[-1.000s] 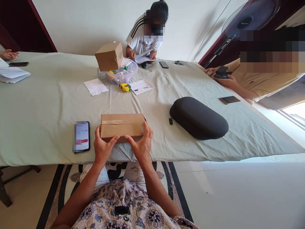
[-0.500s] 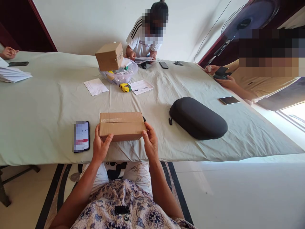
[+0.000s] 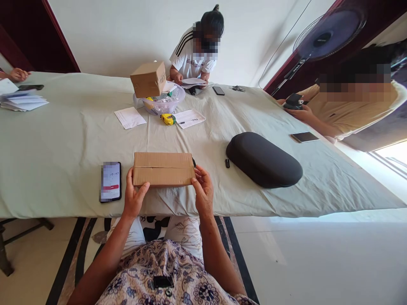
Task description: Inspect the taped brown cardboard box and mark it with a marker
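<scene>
A flat brown cardboard box (image 3: 163, 168) with a tape seam along its top lies near the front edge of the cloth-covered table (image 3: 63, 144). My left hand (image 3: 132, 195) grips its near left corner, thumb on the front face. My right hand (image 3: 203, 191) pinches its near right corner with thumb and fingertips. A small black pen tip (image 3: 193, 162) shows just behind the box's right end.
A phone (image 3: 110, 181) with a lit screen lies left of the box. To the right sit a black oval case (image 3: 263, 159) and a small black item (image 3: 227, 162). Farther back stand a clear bowl (image 3: 162, 101) bearing another box (image 3: 149, 79), a yellow tape measure (image 3: 167, 119) and papers. Other people sit around the table.
My thumbs have slid from the middle of the box's front out to its two near corners. The box has been turned so its top faces me more.
</scene>
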A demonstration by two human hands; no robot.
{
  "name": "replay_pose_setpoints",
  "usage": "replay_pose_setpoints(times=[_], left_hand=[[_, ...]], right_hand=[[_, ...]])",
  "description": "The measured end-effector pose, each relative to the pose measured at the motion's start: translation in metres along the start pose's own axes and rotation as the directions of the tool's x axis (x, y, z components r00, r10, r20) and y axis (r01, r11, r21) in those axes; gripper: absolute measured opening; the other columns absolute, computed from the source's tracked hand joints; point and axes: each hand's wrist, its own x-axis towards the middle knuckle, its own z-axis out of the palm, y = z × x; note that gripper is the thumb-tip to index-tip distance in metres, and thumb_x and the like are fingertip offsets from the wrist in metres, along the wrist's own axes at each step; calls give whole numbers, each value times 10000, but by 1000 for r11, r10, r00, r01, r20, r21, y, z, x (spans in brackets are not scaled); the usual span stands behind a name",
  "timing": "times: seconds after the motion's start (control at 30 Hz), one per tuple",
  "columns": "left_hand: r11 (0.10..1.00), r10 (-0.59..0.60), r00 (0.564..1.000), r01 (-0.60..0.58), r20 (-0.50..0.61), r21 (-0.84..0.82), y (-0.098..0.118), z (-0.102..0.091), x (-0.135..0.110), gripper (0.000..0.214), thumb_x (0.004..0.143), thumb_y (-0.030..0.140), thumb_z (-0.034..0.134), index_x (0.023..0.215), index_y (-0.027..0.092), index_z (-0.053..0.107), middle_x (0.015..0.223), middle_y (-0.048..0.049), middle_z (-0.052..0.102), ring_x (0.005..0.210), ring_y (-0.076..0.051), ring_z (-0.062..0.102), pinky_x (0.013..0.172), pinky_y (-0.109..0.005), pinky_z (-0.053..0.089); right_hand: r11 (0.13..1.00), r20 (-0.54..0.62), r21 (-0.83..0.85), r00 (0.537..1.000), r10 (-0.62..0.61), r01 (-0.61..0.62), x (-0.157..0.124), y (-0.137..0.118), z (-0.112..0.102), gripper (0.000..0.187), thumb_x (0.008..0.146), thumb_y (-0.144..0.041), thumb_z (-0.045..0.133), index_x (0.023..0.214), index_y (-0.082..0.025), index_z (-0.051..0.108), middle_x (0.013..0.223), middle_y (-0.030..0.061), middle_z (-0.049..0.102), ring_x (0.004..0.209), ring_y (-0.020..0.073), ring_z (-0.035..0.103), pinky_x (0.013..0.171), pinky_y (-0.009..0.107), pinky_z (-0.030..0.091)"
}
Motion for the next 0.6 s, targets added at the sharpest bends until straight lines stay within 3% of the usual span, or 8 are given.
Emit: replay_pose_setpoints(times=[0.2,0.37,0.6], left_hand=[[1000,28,999,-28,15,0,-2,-6,-1,795,827,539,712,1492,246,391,1545,-148,473,1424,-322,485,1225,-501,369],[996,75,997,-75,-2,45,-7,-12,-1,681,826,467,690,1410,220,442,1436,-154,538,1334,-319,537,1158,-505,424],[979,151,989,-149,-1,141,-5,-23,4,861,852,531,675,1566,233,298,1413,-167,569,1268,-294,599,1114,-493,468]], right_hand=[[1000,-28,-23,1000,0,-1,-1,-2,2,463,829,-412,659,1259,-247,610,1136,74,701,1048,209,672,956,409,543],[991,-52,-132,998,-42,35,-1,-10,5,441,870,-466,624,1245,-234,615,944,13,630,879,160,616,847,339,522],[911,11,-380,985,-170,161,2,-22,8,492,896,-487,609,1311,-223,625,807,-26,535,770,151,545,816,345,501]])
